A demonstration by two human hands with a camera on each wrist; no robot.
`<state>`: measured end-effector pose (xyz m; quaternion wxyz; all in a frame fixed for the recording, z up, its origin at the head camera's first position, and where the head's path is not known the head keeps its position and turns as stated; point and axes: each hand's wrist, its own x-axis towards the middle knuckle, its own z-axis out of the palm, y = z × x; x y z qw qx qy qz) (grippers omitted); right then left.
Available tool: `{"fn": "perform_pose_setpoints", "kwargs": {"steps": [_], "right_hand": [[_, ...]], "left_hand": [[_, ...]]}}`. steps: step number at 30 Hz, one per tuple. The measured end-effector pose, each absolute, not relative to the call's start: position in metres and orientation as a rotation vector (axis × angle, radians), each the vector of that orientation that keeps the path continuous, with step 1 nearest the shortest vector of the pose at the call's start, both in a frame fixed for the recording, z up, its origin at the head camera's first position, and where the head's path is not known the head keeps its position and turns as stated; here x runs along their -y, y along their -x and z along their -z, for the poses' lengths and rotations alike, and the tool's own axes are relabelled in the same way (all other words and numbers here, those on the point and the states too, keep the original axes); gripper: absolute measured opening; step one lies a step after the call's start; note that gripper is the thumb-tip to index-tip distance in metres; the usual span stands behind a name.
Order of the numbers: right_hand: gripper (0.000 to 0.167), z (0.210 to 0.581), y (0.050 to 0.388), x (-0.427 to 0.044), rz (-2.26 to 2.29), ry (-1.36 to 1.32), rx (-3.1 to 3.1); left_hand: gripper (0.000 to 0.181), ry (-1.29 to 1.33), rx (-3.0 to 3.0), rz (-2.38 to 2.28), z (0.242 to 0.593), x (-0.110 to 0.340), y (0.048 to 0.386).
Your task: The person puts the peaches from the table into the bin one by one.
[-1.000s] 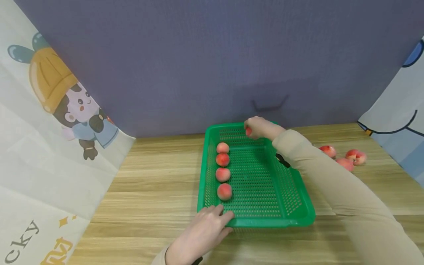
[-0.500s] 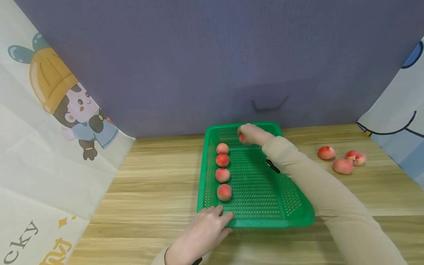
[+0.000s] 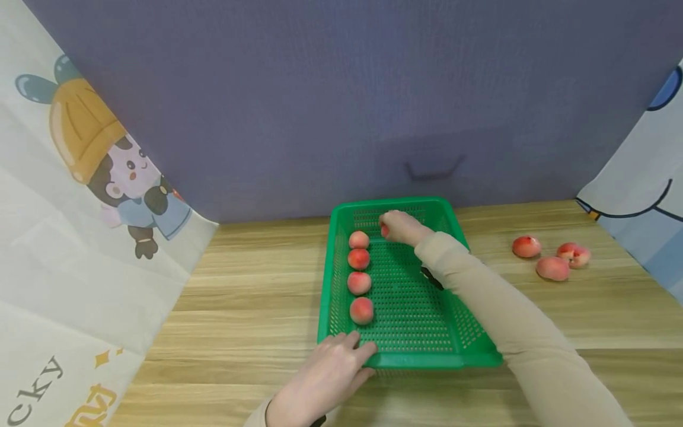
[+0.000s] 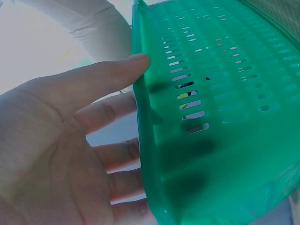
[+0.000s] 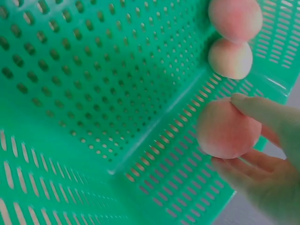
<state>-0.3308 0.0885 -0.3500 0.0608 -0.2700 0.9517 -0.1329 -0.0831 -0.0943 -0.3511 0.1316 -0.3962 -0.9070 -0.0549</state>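
Observation:
A green perforated plastic basket [image 3: 413, 360] sits on the wooden table. Along its left side, several peaches [image 3: 359, 283] stand in a row from back to front. My left hand [image 3: 327, 369] grips the basket's near left corner; in the left wrist view the thumb lies on the outer face and the fingers go over the rim. Inside the back of the basket, my right hand [image 3: 402, 227] holds another peach [image 5: 227, 129] between thumb and fingers, right of the row's farthest peach. The right wrist view shows this held peach apart from two peaches in the row.
To the right of the basket, three peaches lie on the table: a red one [image 3: 526, 246], a pink one [image 3: 552, 268] and a creased one [image 3: 573, 254]. A dark blue-grey panel [image 3: 341, 107] rises behind the table. Printed white sheets [image 3: 69, 255] hang at both sides.
My right hand has moved left, nearer and lower into the basket with the peach, toward the row. The left hand stays on the rim.

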Motion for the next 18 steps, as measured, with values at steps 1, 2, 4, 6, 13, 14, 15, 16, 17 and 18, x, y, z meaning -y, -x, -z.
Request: {"fn": "perform_pose_setpoints", "kwargs": {"steps": [1,2,4,6,13,14,15,16,17,18], "right_hand": [[0.032,0.352,0.331,-0.088,0.400,0.809,-2.885],[0.032,0.353,0.330,-0.088,0.402,0.806,-2.891],[0.031,0.356,0.330,-0.087,0.401,0.796,-2.917],[0.031,0.359,0.329,-0.087,0.403,0.789,-2.944],[0.014,0.375,0.332,-0.087,0.403,0.801,-3.006],[0.013,0.378,0.332,-0.087,0.396,0.808,-3.013],[0.012,0.380,0.331,-0.087,0.391,0.818,-3.022],[0.010,0.382,0.332,-0.087,0.381,0.826,-3.029],[0.010,0.383,0.331,-0.087,0.370,0.832,-3.037],[0.009,0.385,0.331,-0.087,0.361,0.835,-3.043]], "left_hand": [[0.021,1.151,2.635,0.160,0.351,0.094,0.083],[0.021,1.151,2.633,0.160,0.351,0.094,0.083],[0.022,1.151,2.627,0.163,0.352,0.094,0.083],[0.022,1.152,2.618,0.165,0.352,0.095,0.084],[0.022,1.154,2.611,0.166,0.352,0.095,0.084],[0.022,1.154,2.611,0.168,0.352,0.095,0.084],[0.022,1.154,2.609,0.170,0.352,0.095,0.084],[0.022,1.154,2.608,0.173,0.352,0.094,0.084],[0.021,1.153,2.603,0.176,0.352,0.094,0.084],[0.021,1.154,2.601,0.179,0.352,0.094,0.084]]}}
